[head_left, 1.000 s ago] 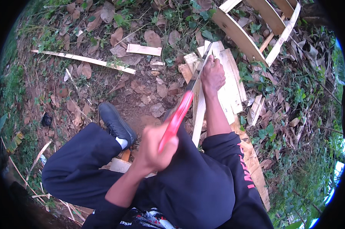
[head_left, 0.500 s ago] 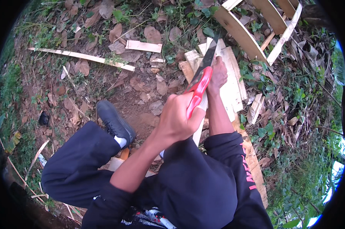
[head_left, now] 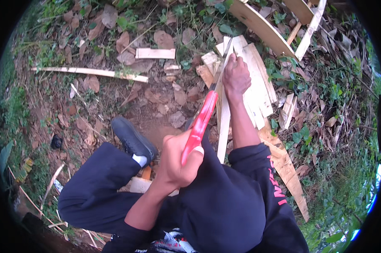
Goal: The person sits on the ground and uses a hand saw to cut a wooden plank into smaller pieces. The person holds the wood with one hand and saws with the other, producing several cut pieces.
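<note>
A handsaw with a red handle [head_left: 201,122] is in my left hand [head_left: 175,162], fingers wrapped round the grip. Its dark blade slants up and away, the far end lying across the upper part of a narrow pale wood strip [head_left: 224,130]. My right hand [head_left: 236,77] is closed on that strip close beside the blade. The strip reaches back toward my bent knee. Under and beside my right hand lies a pile of flat pale boards [head_left: 258,80]. How deep the blade sits in the wood cannot be made out.
A wooden slatted frame [head_left: 264,31] stands at the far right. A long thin strip [head_left: 89,71] and a short wood piece [head_left: 155,53] lie among dry leaves on the left. A long brown board [head_left: 289,173] rests beside my right sleeve. My shoe [head_left: 131,137] is on bare soil.
My left hand has drawn the saw back toward me and down to the left, so less blade lies past my right hand. The right hand keeps its hold; the view has shifted slightly.
</note>
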A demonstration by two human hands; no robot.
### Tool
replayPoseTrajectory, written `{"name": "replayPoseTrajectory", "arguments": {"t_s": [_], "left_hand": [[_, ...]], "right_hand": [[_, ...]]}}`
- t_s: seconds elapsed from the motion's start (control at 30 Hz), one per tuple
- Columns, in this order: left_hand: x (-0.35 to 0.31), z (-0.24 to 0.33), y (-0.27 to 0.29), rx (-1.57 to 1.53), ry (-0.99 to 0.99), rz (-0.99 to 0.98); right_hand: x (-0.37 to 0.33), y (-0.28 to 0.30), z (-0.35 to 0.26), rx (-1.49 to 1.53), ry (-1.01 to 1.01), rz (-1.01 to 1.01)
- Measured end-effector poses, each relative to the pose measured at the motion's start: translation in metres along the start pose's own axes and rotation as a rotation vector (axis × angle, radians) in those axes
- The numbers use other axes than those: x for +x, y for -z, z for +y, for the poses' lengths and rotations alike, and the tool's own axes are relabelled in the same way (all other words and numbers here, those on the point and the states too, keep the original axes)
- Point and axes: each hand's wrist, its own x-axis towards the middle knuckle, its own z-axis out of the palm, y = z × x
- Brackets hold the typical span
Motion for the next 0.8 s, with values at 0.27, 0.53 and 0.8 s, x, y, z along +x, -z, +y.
{"name": "replayPoseTrajectory", "arguments": {"t_s": [0.27, 0.53, 0.8], "left_hand": [[0.000, 0.001, -0.007, 0.049, -0.005, -0.008], [0.013, -0.006, -0.005, 0.025, 0.071, -0.007], [0.048, -0.011, -0.011, 0.101, 0.003, 0.003]], "right_hand": [[0.004, 0.000, 0.004, 0.057, 0.009, 0.040], [0.000, -0.003, -0.002, 0.115, -0.009, -0.004], [0.003, -0.004, 0.003, 0.128, 0.018, -0.007]]}}
